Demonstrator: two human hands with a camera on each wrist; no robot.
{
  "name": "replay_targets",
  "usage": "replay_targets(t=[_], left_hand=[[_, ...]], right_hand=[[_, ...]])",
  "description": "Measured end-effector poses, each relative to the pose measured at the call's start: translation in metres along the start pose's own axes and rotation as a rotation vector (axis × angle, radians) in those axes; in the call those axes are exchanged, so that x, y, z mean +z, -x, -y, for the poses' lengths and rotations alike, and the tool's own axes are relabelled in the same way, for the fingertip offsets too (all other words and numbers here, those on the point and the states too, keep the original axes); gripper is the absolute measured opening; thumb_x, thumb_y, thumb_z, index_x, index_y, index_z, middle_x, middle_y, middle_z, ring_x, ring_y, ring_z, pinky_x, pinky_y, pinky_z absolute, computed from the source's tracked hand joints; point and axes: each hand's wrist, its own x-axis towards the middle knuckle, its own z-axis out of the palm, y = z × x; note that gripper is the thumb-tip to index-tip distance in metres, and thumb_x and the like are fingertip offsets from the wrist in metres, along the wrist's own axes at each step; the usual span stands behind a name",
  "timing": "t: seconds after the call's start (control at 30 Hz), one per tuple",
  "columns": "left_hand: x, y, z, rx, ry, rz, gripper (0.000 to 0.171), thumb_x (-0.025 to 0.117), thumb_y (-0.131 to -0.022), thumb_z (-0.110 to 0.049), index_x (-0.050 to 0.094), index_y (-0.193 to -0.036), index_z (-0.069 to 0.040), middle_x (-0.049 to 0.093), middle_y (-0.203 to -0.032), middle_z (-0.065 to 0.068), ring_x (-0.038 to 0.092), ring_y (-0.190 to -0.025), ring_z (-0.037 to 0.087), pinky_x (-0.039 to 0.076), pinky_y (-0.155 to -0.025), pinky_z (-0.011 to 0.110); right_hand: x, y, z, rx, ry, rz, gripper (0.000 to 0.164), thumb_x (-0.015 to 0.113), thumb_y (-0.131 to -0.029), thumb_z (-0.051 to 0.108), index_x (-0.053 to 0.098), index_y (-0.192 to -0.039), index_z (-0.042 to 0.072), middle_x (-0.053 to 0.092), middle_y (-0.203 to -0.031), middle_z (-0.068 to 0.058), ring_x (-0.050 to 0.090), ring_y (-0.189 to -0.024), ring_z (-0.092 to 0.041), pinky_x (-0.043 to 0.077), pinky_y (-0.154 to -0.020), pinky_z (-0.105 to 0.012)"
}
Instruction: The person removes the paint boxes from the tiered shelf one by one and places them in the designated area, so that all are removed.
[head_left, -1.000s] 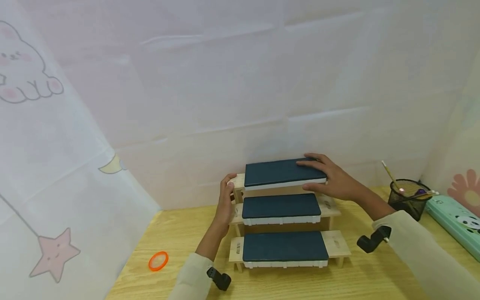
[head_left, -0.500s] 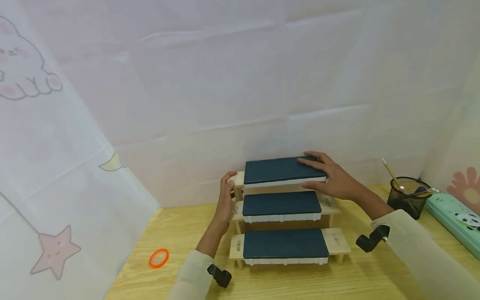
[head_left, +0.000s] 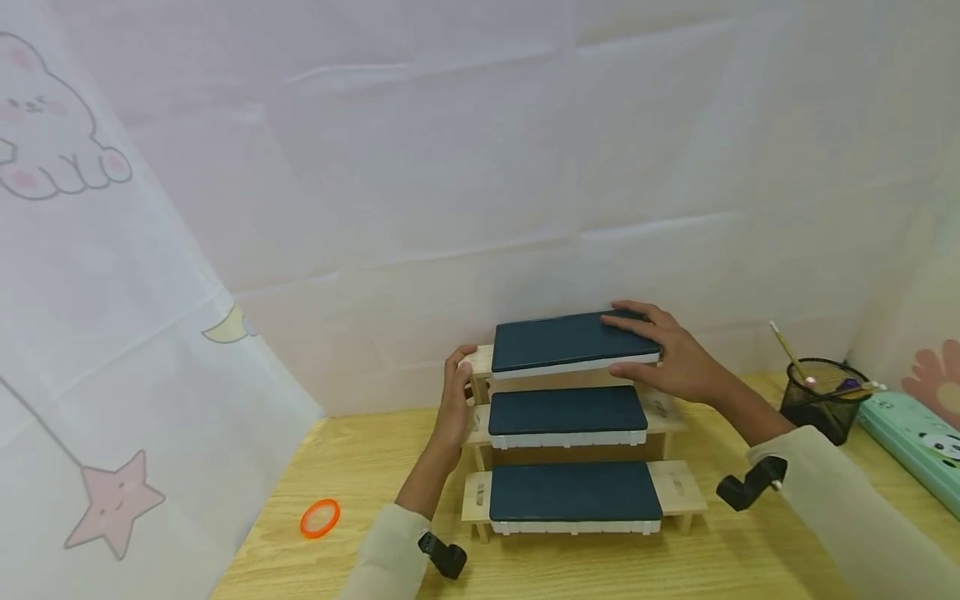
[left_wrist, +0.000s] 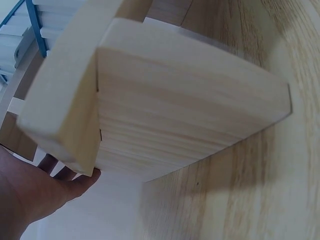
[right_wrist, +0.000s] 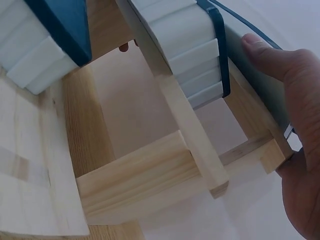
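A person in pale sleeves (head_left: 847, 492) reaches from the near edge of a light wood-grain surface (head_left: 367, 467) towards a three-tier wooden rack (head_left: 678, 487) shaped like a small flight of steps. The left grip (head_left: 452, 406) holds the left end of the rack's top tier, its fingers curled around the edge of the board, as the left wrist view also shows from below. The right grip (head_left: 667, 358) pinches the right end of the top box (head_left: 555, 343), a white box with a dark blue lid: fingers lie over the lid, the thumb is at the front side, and some fingertips are hidden from the right wrist camera. This top box is at the top tier, close to the left grip, and its front edge slants upward towards the right; whether its underside touches the board all along cannot be told. Two similar boxes lie flat below it, the middle box (head_left: 567, 410) on the second tier and the bottom box (head_left: 576, 493) on the lowest. Well to the left of the rack, an orange ring (head_left: 303, 525) lies on the surface. On the right stands a black mesh cup (head_left: 813, 412) with a yellow pencil (head_left: 786, 348) leaning out of it, and just beside it lies a mint-green case (head_left: 911, 437) bearing a panda. Pale cloth (head_left: 465, 208) hangs behind everything, printed at the left with a bear, a moon and a pink star
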Motion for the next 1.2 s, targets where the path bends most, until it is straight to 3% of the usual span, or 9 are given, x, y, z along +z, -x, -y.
replay_targets(t=[0.17, 0.3, 0.47, 0.77, 1.2], left_hand=[[-0.001, -0.001, -0.001, 0.002, -0.015, -0.013, 0.044, 0.022, -0.108, -0.055, 0.032, -0.149, -0.042, 0.024, -0.154, -0.013, 0.029, -0.138, 0.025, 0.028, -0.107, 0.062], [-0.002, 0.0, 0.0, 0.002, -0.017, -0.019, 0.044, 0.021, -0.108, -0.055, 0.032, -0.149, -0.042, 0.025, -0.154, -0.013, 0.03, -0.138, 0.025, 0.028, -0.106, 0.062], [-0.003, 0.001, -0.001, 0.008, -0.02, -0.023, 0.044, 0.022, -0.108, -0.054, 0.032, -0.149, -0.041, 0.023, -0.155, -0.013, 0.027, -0.14, 0.025, 0.027, -0.107, 0.063], [0.0, 0.001, -0.002, 0.037, 0.016, 0.025, 0.046, 0.019, -0.11, -0.045, 0.027, -0.154, -0.032, 0.018, -0.16, -0.003, 0.021, -0.144, 0.029, 0.021, -0.111, 0.066], [0.002, 0.001, -0.001, 0.042, -0.003, -0.008, 0.043, 0.021, -0.109, -0.05, 0.032, -0.149, -0.038, 0.023, -0.157, -0.008, 0.026, -0.141, 0.025, 0.025, -0.108, 0.064]], right_hand=[[-0.002, -0.005, 0.003, -0.016, -0.013, -0.013, 0.072, 0.082, -0.086, 0.029, 0.048, -0.15, 0.028, 0.025, -0.162, -0.003, 0.022, -0.146, -0.031, 0.043, -0.095, -0.06], [-0.004, -0.007, 0.005, -0.021, -0.026, -0.002, 0.071, 0.081, -0.087, 0.029, 0.048, -0.15, 0.028, 0.023, -0.163, -0.003, 0.021, -0.147, -0.03, 0.054, -0.083, -0.047], [-0.005, -0.005, 0.003, 0.002, -0.051, 0.017, 0.071, 0.081, -0.088, 0.029, 0.048, -0.151, 0.027, 0.023, -0.163, -0.002, 0.023, -0.147, -0.029, 0.057, -0.074, -0.034], [-0.01, 0.002, 0.003, 0.036, -0.11, 0.006, 0.069, 0.081, -0.088, 0.024, 0.049, -0.149, 0.027, 0.024, -0.162, -0.001, 0.025, -0.146, -0.03, 0.057, -0.071, -0.032], [-0.01, 0.003, 0.002, 0.067, -0.15, 0.007, 0.066, 0.077, -0.091, 0.022, 0.048, -0.15, 0.028, 0.023, -0.163, 0.0, 0.03, -0.144, -0.03, 0.058, -0.077, -0.037]])
